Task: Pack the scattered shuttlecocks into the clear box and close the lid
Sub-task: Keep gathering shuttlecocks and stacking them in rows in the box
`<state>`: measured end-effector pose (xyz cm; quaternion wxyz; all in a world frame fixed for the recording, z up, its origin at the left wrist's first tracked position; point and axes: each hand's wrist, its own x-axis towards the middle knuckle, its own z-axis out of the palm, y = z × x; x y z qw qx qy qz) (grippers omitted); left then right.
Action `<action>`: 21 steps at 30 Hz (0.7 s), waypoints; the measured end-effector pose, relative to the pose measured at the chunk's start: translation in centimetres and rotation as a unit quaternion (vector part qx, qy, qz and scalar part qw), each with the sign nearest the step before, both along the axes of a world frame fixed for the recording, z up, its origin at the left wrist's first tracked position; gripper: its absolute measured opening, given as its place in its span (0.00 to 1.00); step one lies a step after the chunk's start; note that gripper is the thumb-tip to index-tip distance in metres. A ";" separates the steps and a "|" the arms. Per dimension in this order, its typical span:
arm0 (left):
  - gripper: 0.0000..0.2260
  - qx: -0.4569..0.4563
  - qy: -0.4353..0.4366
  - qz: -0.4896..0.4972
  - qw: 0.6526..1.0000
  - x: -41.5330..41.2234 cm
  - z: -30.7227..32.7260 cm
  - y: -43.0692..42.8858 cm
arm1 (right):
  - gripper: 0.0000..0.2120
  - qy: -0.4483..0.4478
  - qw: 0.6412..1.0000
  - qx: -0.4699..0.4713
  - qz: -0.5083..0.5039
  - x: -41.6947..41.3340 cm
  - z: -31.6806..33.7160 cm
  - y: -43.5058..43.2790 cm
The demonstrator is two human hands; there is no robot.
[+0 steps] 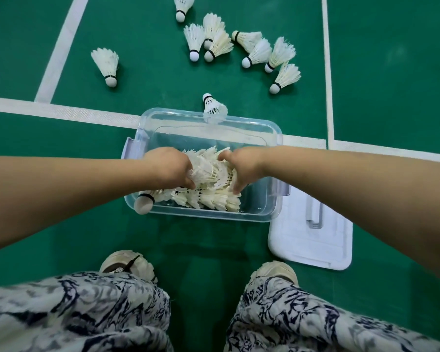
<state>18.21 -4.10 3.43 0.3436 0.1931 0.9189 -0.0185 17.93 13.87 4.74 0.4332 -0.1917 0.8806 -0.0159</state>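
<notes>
Both hands are down inside the clear box, which stands on the green floor straight in front of the crouching person. The right hand lies with its fingers stretched down onto the packed pile of shuttlecocks, thumb apart, a slack grip that presses rather than holds. The left hand covers its own fingers, so I cannot tell whether its grip pinches a shuttlecock or only pushes the feathers flat. The box looks about half filled, and the job is far from done. What matters next is where the loose ones lie: all beyond the far wall of the box, ahead of both hands. The main cluster sits far and to the right, nearer the right hand, most with corks pointing back towards the person, so a cork is the first part a reaching hand would meet. A lone shuttlecock lies far left, nearer the left hand, cork also nearest. One leaning shuttlecock rests cork-up against the far rim. The lid lies flat just beside the box's near right corner.
</notes>
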 end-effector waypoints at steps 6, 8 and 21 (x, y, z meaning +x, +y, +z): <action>0.19 0.005 -0.013 0.004 1.000 -0.3 -0.2 0.1 | 0.30 0.065 0.998 -0.022 -0.005 0.2 -0.9 0.0; 0.19 0.009 -0.014 -0.001 1.000 -0.3 -0.3 0.3 | 0.26 0.077 0.997 -0.012 0.007 0.1 -0.6 0.1; 0.16 -0.006 0.000 0.007 1.000 -2.4 2.4 0.0 | 0.31 0.124 0.992 0.019 0.024 0.7 -1.2 0.6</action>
